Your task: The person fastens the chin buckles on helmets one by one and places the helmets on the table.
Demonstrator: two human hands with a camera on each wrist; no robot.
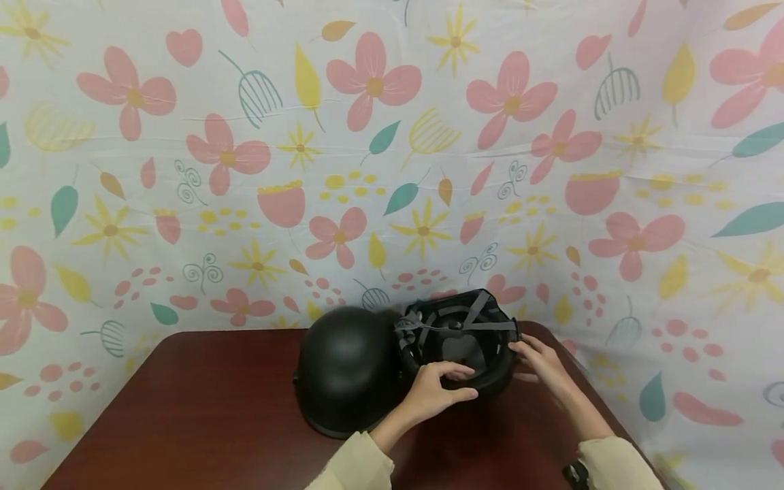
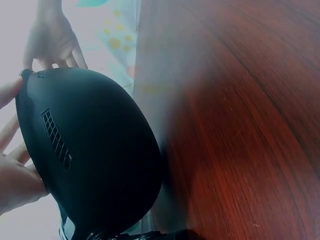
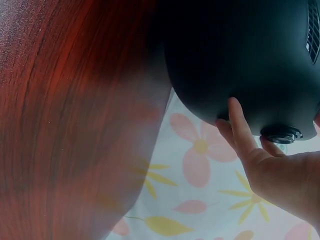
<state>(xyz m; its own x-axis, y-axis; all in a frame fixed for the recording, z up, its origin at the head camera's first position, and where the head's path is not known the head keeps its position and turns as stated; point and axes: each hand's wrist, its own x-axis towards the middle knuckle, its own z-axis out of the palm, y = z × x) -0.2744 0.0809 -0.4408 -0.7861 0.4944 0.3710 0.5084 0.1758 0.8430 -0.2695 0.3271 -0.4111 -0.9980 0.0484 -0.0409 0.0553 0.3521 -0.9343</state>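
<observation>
black helmet (image 1: 470,348) lies hollow-side up; left hand (image 1: 430,389) grips rim (image 1: 501,381), right hand (image 1: 545,364) touches shell (image 3: 240,55), straight-fingered.

Left sleeve (image 1: 355,463): pale cream cloth, lower centre of the frame, its loose cuff ending on the forearm
Right sleeve (image 1: 618,463): the same pale cream, lower right, also ending short of the wrist
Dark piece (image 1: 576,474): small, black, by the right cuff, its details too small to read
Left hand (image 1: 429,391): bare
Right hand (image 1: 542,361): bare
</observation>
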